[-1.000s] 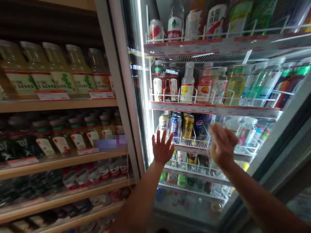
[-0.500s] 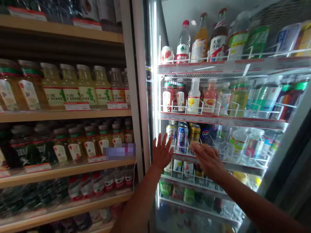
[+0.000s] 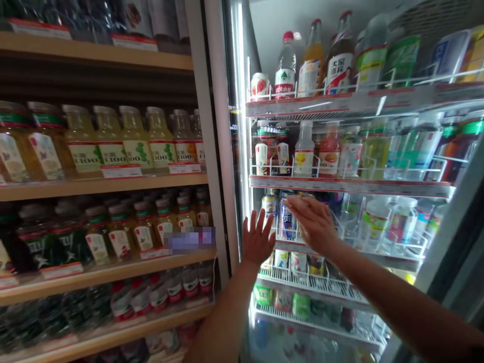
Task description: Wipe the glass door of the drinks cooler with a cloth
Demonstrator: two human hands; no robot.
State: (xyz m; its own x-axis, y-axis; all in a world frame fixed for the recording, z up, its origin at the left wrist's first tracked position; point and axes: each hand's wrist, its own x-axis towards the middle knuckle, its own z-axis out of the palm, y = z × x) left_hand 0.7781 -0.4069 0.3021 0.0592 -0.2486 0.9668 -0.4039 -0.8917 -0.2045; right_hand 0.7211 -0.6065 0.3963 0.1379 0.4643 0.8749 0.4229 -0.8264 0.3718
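My left hand (image 3: 258,237) is raised before the lit drinks fridge, fingers spread and nothing in it. Just behind its fingertips stands a pale can (image 3: 269,205) on the middle shelf. My right hand (image 3: 313,222) is held out flat, fingers straight and close together, with nothing seen in it. It partly covers a blue can (image 3: 286,219) and hides the cans behind it. Whether either hand touches anything cannot be made out. Above the hands, a row of juice bottles (image 3: 304,151) stands behind a wire rail.
Wooden shelves (image 3: 113,184) of bottled drinks fill the left side, beside the fridge's upright frame (image 3: 215,131). Tall bottles such as a cola-dark one (image 3: 340,63) line the top fridge shelf. A dark door edge (image 3: 434,262) runs down the right. Lower wire shelves (image 3: 313,287) hold cans.
My right hand has risen slightly and now covers more of the blue can and the gold one. My left hand has shifted a little to the right. The view has tilted slightly.
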